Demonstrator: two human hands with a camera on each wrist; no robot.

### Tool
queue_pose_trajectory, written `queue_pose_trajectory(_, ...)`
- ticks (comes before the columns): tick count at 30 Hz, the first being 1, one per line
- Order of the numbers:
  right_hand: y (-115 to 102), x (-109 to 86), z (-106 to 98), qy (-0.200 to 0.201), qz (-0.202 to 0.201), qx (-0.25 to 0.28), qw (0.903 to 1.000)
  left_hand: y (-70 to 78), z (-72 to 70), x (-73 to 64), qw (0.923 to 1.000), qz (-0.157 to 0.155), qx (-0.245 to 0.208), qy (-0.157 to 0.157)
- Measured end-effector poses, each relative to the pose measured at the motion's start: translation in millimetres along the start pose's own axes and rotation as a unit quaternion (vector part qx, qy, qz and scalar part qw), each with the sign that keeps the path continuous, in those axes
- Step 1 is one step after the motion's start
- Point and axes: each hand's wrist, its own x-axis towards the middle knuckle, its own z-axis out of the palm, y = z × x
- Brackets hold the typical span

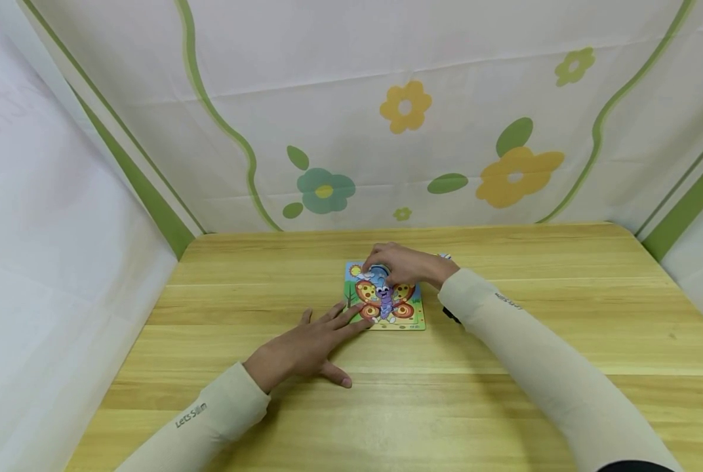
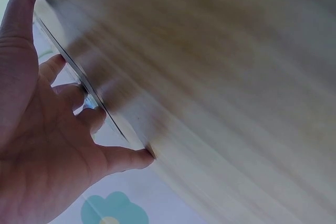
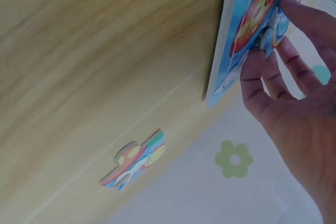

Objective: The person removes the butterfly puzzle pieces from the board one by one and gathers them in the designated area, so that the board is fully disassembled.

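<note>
- Head view: a wooden bench [image 1: 505, 373] is seen before a white cloth [image 1: 340, 39] printed with green vines and flowers [image 1: 420, 105].
- A square puzzle board [image 1: 420, 325] with a butterfly picture [image 1: 385, 303] is laid flat near the middle of the bench, toward its far side.
- The left hand [image 1: 310, 344] is set at the board's lower left, its grip wide; fingertips are rested on the board and the thumb is held apart.
- The right hand [image 1: 407, 263] is placed over the board's upper part, its fingers bent down to a blue area.
- A loose piece [image 1: 444, 256], partly hidden by the right wrist, is seen beyond it.
- Both forearms are covered by pale sleeves [image 1: 221, 406].
- Left wrist view: the fingers are spread along the thin edge of the board, and the little finger is touched to the bench.
- Right wrist view: the grip is narrow; a small bluish puzzle piece [image 3: 268, 39] is pinched at the board's surface, tilted. Whether it is seated cannot be told.
- The loose piece, brightly coloured and with a rounded tab, is seen lying on the bench, apart from the board.
</note>
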Motion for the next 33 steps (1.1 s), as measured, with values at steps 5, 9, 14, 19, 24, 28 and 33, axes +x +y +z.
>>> queue_pose_trajectory(5,3,-0.2,0,0.005,-0.006,0.002,1.0,0.1,0.6,0.1,1.0,0.0,0.0,0.0)
queue_pose_trajectory(9,4,0.2,1,0.009,-0.01,-0.003,0.9999,-0.5,1.1,0.9,1.0,-0.001,0.003,0.0)
queue_pose_trajectory(14,4,0.0,1,0.012,-0.005,0.005,0.9999,-0.4,0.9,1.2,1.0,-0.004,0.002,-0.002)
queue_pose_trajectory(19,4,-1.5,1,0.018,0.001,0.024,0.9995,0.1,0.4,0.5,1.0,-0.006,-0.001,-0.003)
queue_pose_trajectory(24,8,-5.1,0,0.032,0.009,0.05,0.9982,0.0,0.3,0.4,1.0,-0.005,-0.004,-0.001)
queue_pose_trajectory(28,14,-12.4,-3,0.045,0.004,0.053,0.9976,-0.4,0.7,0.2,0.9999,-0.009,-0.006,-0.002)
queue_pose_trajectory(33,26,-31.3,-14,0.07,0.015,0.058,0.9957,-0.8,1.2,1.2,0.9999,-0.008,-0.012,-0.001)
